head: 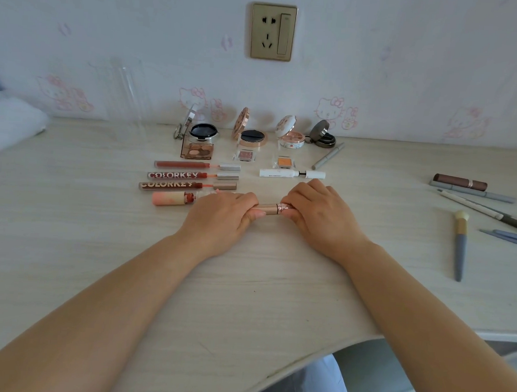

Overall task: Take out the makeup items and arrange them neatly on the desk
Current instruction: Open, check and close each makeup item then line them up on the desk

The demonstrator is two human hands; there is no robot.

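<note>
Hands point(220, 216) point(319, 211) grip rose-gold lipstick point(270, 209); "COLORKEY" lip-gloss tubes point(177, 175) beside.

- The desk point(246, 285) looked like pale wood-grain laminate, matt and smooth.
- The lipstick tube point(268, 209) had a shiny rose-gold metallic finish.
- The lip gloss tubes point(177, 175) were clear glossy plastic with silvery caps.
- The brush point(459, 248) had a matt blue-grey handle and a gold ferrule.
- The socket plate point(273, 31) looked brushed gold.
- The wall point(407, 68) was matt printed wallpaper.
</note>
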